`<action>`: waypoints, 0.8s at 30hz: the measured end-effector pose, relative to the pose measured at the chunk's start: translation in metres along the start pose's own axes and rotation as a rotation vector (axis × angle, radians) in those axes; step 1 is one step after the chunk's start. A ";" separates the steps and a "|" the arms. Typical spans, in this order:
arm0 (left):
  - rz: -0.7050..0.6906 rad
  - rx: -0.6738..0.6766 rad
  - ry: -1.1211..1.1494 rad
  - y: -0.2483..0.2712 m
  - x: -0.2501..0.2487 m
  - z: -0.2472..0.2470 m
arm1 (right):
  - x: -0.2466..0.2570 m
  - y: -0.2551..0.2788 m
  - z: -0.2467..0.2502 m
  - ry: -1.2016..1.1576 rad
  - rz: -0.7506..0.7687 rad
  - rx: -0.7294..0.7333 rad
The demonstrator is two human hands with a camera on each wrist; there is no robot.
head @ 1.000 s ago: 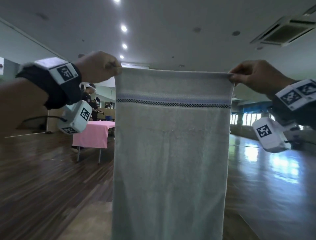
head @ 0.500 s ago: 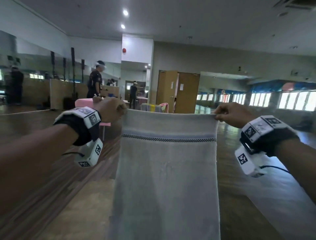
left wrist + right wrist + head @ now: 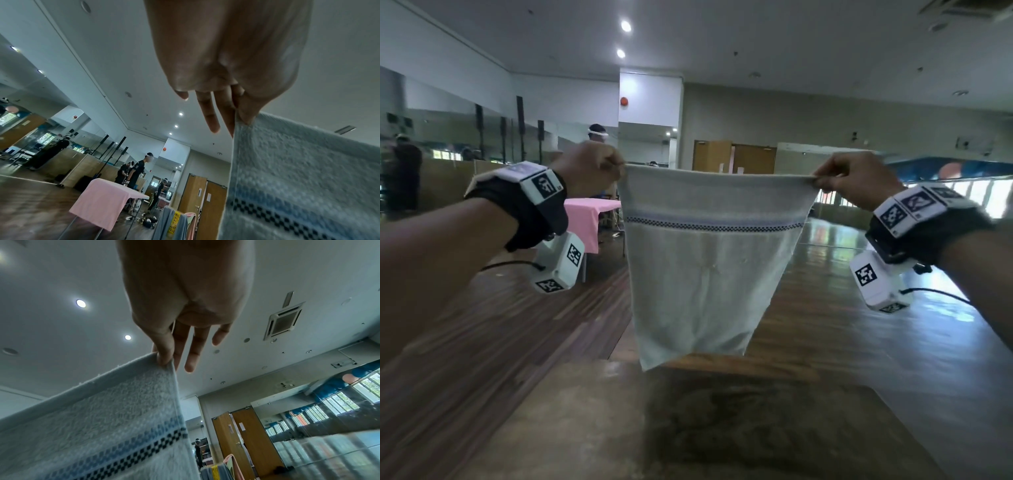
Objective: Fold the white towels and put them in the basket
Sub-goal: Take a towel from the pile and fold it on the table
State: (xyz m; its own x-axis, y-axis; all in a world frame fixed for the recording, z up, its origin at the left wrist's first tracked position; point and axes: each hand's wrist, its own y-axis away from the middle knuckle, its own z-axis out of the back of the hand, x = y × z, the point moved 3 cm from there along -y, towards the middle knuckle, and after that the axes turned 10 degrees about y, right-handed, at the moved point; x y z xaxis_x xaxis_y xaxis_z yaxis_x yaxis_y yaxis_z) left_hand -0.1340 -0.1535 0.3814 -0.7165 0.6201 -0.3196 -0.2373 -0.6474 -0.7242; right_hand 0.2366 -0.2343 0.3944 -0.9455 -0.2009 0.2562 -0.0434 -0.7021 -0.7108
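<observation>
The left hand (image 3: 589, 168) pinches one top corner of the white towel (image 3: 705, 260), thumb against forefinger, and the right hand (image 3: 859, 180) pinches the other corner the same way, the spare fingers (image 3: 193, 352) pointing loosely away. Between them the top hem is drawn almost straight at chest height, and the towel hangs free in the air, its checked blue band (image 3: 714, 224) level just below the hem, its bottom edge clear of the brown worktop (image 3: 585, 428) underneath. This looks like the set-up for the first fold. To do it well, the person needs to keep both pinches right at the corners and the hem taut, so the side edges hang true. Lowering the bottom edge onto the worktop evenly would keep the cloth from skewing. A yellow basket (image 3: 173, 223), draped with cloth, shows far off in the left wrist view; whether it is the one meant, one cannot tell.
</observation>
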 end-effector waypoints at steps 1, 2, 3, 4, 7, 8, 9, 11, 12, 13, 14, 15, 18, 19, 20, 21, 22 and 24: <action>0.003 0.066 -0.014 0.007 0.002 -0.005 | -0.004 0.006 -0.005 0.004 -0.003 0.057; 0.005 0.136 -0.019 0.014 0.006 -0.010 | -0.008 0.013 -0.010 0.008 -0.004 0.114; 0.012 0.200 -0.017 0.022 0.011 -0.016 | -0.011 0.020 -0.016 0.015 -0.003 0.174; 0.027 0.253 -0.008 0.029 0.015 -0.021 | -0.014 0.026 -0.021 0.028 0.000 0.232; 0.078 0.334 0.051 0.045 0.027 -0.032 | -0.021 0.040 -0.035 0.054 -0.001 0.345; 0.087 0.347 0.063 0.049 0.030 -0.036 | -0.024 0.043 -0.038 0.062 0.001 0.355; 0.093 0.359 0.067 0.051 0.033 -0.038 | -0.025 0.045 -0.041 0.073 0.006 0.361; 0.100 0.368 0.059 0.056 0.036 -0.044 | -0.028 0.049 -0.046 0.075 0.007 0.376; 0.105 0.366 0.060 0.059 0.038 -0.047 | -0.029 0.051 -0.049 0.061 0.001 0.386; 0.112 0.368 0.071 0.061 0.040 -0.051 | -0.030 0.053 -0.053 0.045 -0.005 0.397; 0.119 0.377 0.081 0.065 0.042 -0.055 | -0.031 0.057 -0.058 0.029 -0.012 0.410; 0.130 0.393 0.087 0.069 0.045 -0.060 | -0.033 0.061 -0.063 0.018 -0.019 0.422; 0.178 0.489 0.106 0.092 0.058 -0.083 | -0.045 0.081 -0.087 0.007 -0.041 0.483; 0.186 0.529 0.109 0.103 0.064 -0.093 | -0.050 0.092 -0.098 0.003 -0.047 0.515; 0.186 0.569 0.101 0.116 0.071 -0.105 | -0.056 0.103 -0.110 -0.002 -0.052 0.548; 0.185 0.608 0.086 0.130 0.078 -0.118 | -0.062 0.117 -0.123 -0.004 -0.058 0.584; 0.184 0.649 0.065 0.145 0.084 -0.132 | -0.069 0.131 -0.136 -0.008 -0.064 0.622; 0.214 0.734 0.023 0.180 0.097 -0.159 | -0.082 0.164 -0.166 -0.016 -0.078 0.707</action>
State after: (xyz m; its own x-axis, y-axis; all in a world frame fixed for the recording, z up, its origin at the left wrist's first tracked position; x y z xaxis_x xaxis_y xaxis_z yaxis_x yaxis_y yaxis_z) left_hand -0.1421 -0.1391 0.1225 -0.7837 0.4523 -0.4258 -0.4761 -0.8776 -0.0560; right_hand 0.2537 -0.2193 0.1483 -0.9431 -0.1380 0.3026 0.1140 -0.9889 -0.0955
